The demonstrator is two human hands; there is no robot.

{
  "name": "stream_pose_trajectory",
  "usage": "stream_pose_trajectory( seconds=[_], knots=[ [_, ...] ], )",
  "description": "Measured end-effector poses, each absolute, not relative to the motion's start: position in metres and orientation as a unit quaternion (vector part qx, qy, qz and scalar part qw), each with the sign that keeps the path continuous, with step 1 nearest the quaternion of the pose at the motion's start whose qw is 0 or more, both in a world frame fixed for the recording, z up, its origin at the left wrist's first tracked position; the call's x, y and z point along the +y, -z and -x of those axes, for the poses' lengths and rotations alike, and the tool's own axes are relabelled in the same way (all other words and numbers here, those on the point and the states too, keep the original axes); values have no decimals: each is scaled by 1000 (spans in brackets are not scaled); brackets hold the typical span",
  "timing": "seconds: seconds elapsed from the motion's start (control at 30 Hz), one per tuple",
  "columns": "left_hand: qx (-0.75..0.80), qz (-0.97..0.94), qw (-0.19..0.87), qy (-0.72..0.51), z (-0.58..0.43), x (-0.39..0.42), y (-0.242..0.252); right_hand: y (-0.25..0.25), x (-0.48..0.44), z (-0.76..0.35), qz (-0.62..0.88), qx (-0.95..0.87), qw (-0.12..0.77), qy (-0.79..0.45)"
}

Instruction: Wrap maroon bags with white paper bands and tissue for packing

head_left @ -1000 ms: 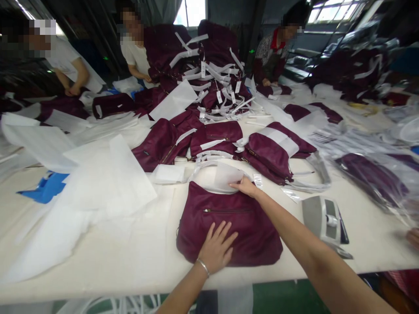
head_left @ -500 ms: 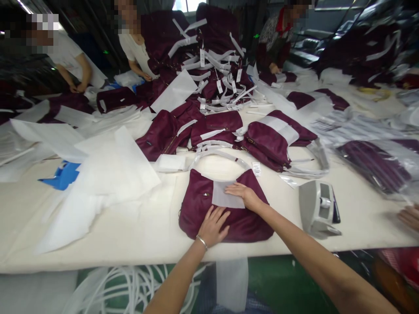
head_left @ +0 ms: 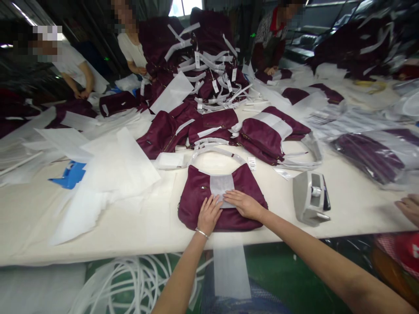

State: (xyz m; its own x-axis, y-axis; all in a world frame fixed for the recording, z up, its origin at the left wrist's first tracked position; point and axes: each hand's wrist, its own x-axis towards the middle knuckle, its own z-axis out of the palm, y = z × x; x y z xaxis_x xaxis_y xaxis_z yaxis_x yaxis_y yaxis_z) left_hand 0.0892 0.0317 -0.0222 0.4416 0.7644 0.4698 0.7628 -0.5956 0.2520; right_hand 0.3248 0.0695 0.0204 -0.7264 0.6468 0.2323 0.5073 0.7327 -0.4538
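Note:
A maroon handbag (head_left: 191, 203) lies flat at the near edge of the table, its wrapped strap (head_left: 216, 149) looped away from me. A white foam sheet (head_left: 221, 183) crosses the bag's middle, and a long end (head_left: 231, 266) of white sheet hangs below the table edge. My left hand (head_left: 210, 213), with a bracelet at the wrist, rests on the bag at the sheet's left side, fingers stretched out. Flat on the sheet's lower right part lies my right hand (head_left: 244, 203), its fingers extended. Neither hand grips anything.
A grey tape dispenser (head_left: 307, 198) stands to the right, a blue one (head_left: 69, 174) to the left beside white sheets (head_left: 111, 170). More maroon bags (head_left: 265, 135) are piled behind. A bagged handbag (head_left: 369, 155) and another person's hand (head_left: 409, 209) are at far right.
My right hand has slid down the foam sheet toward me. My left hand has moved slightly up toward the sheet, and the two hands are closer together.

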Motion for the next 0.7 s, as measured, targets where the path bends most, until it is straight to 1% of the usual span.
stream_pose_trajectory(
  seconds=[0.13,0.23,0.37,0.43,0.57,0.7],
  knots=[
    [478,-843,-35,-243,-96,22,18,-15,50,-327,319,-915,201,-145],
    [498,-838,-99,-202,-103,22,10,2,50,-332,304,-919,224,-111],
    [472,-859,-157,-121,-105,27,-8,24,61,-336,271,-929,246,-52],
    [441,-879,-153,-99,-102,24,-16,29,61,-338,271,-927,254,-43],
    [434,-888,-101,-114,-93,15,-22,27,60,-344,302,-914,258,-80],
    [440,-886,-65,-135,-88,12,-19,0,76,-326,342,-888,277,-133]
  ],
)
